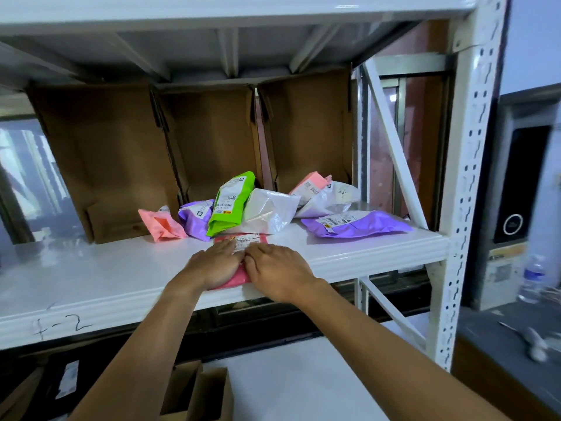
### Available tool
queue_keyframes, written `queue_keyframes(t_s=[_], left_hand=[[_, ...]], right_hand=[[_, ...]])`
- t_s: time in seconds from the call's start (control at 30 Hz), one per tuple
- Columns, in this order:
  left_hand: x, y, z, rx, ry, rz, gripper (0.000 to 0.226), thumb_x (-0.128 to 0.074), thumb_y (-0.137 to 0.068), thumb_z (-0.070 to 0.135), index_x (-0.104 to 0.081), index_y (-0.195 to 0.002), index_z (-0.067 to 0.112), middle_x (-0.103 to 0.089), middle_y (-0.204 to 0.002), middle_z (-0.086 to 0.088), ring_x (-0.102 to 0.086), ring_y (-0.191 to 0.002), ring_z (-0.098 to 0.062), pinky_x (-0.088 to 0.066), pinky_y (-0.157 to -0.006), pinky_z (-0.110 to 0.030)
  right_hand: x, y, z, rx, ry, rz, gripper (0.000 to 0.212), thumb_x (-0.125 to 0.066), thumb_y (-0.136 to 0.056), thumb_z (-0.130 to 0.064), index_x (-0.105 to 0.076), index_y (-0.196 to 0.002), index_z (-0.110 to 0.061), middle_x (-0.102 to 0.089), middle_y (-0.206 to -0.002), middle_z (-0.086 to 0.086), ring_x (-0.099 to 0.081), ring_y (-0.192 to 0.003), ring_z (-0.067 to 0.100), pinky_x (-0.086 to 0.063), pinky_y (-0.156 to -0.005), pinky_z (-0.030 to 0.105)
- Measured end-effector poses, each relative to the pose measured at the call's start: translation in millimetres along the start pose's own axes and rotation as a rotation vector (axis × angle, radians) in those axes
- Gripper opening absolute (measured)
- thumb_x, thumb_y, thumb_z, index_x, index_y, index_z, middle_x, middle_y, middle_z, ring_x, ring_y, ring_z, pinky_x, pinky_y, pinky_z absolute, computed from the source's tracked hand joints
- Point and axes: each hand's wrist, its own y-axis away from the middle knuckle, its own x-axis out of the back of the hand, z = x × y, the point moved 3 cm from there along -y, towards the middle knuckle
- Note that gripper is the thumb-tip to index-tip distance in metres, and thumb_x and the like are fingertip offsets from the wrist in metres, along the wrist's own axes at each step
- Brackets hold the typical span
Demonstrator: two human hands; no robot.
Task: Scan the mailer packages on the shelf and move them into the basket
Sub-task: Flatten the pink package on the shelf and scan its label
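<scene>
White metal shelf (91, 278), other mailers (230, 202) piled behind, and the pink mailer (238, 279) sits at the front edge under the left hand (214, 265) and right hand (280, 268), both flat, pressing rather than gripping, so I'd smooth the label wrinkle-free before scanning.

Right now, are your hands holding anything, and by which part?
Nothing is gripped. The left hand and right hand lie flat, side by side, on the red mailer at the front edge of the shelf, covering most of it.
</scene>
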Motion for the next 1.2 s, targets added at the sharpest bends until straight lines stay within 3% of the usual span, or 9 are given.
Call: queue_keyframes(t_s=[0.2, 0.3, 0.37, 0.43, 0.47, 0.6, 0.77, 0.97, 1.2], left_hand=[[-0.1, 2.0, -1.0, 0.04, 0.027, -0.013, 0.059, -0.022, -0.106, 0.047, -0.014, -0.16, 0.023, -0.004, -0.167, 0.006, -0.003, -0.153, -0.01, -0.008, -0.124, -0.036], [6.6, 14.8, 3.7, 0.034, 0.084, 0.113, 0.052, -0.033, -0.104, 0.047, -0.039, -0.153, 0.027, -0.024, -0.164, 0.005, -0.021, -0.15, -0.015, -0.02, -0.12, -0.034], [14.8, 29.1, 11.0, -0.019, 0.065, 0.355, 0.04, -0.04, -0.097, 0.044, -0.07, -0.119, 0.028, -0.058, -0.139, 0.001, -0.049, -0.13, -0.026, -0.041, -0.103, -0.036], [21.2, 45.3, 26.1, -0.064, -0.002, 0.487, 0.037, -0.041, -0.091, 0.037, -0.072, -0.084, 0.02, -0.07, -0.105, -0.006, -0.06, -0.104, -0.032, -0.046, -0.078, -0.036], [20.6, 48.9, 33.5, -0.075, -0.054, 0.458, 0.035, -0.041, -0.094, 0.033, -0.07, -0.083, 0.017, -0.07, -0.101, -0.009, -0.06, -0.101, -0.033, -0.042, -0.072, -0.036], [14.8, 56.9, 48.5, -0.057, 0.044, 0.354, 0.039, -0.032, -0.103, 0.034, -0.069, -0.106, 0.022, -0.067, -0.123, -0.005, -0.057, -0.112, -0.033, -0.042, -0.08, -0.037], [15.3, 59.8, 59.7, -0.104, 0.13, 0.314, 0.032, -0.045, -0.097, 0.032, -0.072, -0.084, 0.021, -0.071, -0.101, -0.005, -0.061, -0.097, -0.027, -0.042, -0.072, -0.032], [30.5, 58.1, 101.1, -0.135, 0.197, 0.324, 0.032, -0.056, -0.096, 0.032, -0.071, -0.123, 0.023, -0.064, -0.134, 0.003, -0.056, -0.121, -0.022, -0.045, -0.103, -0.035], [33.3, 29.8, 178.8, -0.324, 0.016, 0.353, 0.047, -0.062, -0.091, 0.033, -0.059, -0.137, 0.026, -0.06, -0.139, -0.003, -0.053, -0.124, -0.026, -0.042, -0.099, -0.033]], right_hand=[[2.1, 20.7, 5.8, 0.045, -0.063, 0.001, 0.061, -0.017, -0.1, -0.043, -0.062, -0.129, -0.013, -0.059, -0.139, 0.01, -0.058, -0.125, 0.026, -0.041, -0.104, 0.04], [13.5, 26.4, 10.2, 0.052, -0.076, -0.072, 0.047, -0.029, -0.107, -0.039, -0.05, -0.143, -0.017, -0.046, -0.152, 0.006, -0.044, -0.138, 0.023, -0.031, -0.112, 0.038], [26.2, 27.9, 14.3, 0.044, -0.123, -0.185, 0.047, -0.032, -0.107, -0.039, -0.043, -0.149, -0.02, -0.04, -0.156, 0.004, -0.039, -0.141, 0.024, -0.031, -0.113, 0.037], [37.7, 27.9, 20.5, 0.03, -0.108, -0.296, 0.05, -0.034, -0.106, -0.042, -0.038, -0.151, -0.023, -0.032, -0.161, 0.002, -0.034, -0.143, 0.025, -0.031, -0.112, 0.037], [43.2, 28.6, 22.8, 0.038, -0.07, -0.314, 0.052, -0.036, -0.105, -0.045, -0.036, -0.152, -0.024, -0.026, -0.163, 0.0, -0.032, -0.145, 0.024, -0.03, -0.113, 0.037], [53.5, 44.7, 27.0, 0.096, 0.008, -0.313, 0.072, -0.047, -0.094, -0.059, -0.026, -0.156, -0.029, -0.017, -0.166, -0.001, -0.026, -0.148, 0.021, -0.025, -0.116, 0.035], [50.5, 60.0, 26.1, 0.127, -0.01, -0.215, 0.067, -0.053, -0.094, -0.043, -0.033, -0.154, -0.02, -0.029, -0.162, 0.003, -0.032, -0.145, 0.022, -0.028, -0.116, 0.036], [67.5, 73.7, 46.0, 0.164, 0.103, -0.043, 0.039, -0.048, -0.092, -0.013, -0.062, -0.129, -0.017, -0.067, -0.123, 0.005, -0.062, -0.104, 0.029, -0.047, -0.079, 0.038], [88.1, 99.6, 82.3, 0.067, 0.1, -0.033, 0.048, -0.05, -0.094, -0.012, -0.054, -0.139, -0.026, -0.063, -0.13, 0.004, -0.062, -0.101, 0.034, -0.035, -0.07, 0.036]])
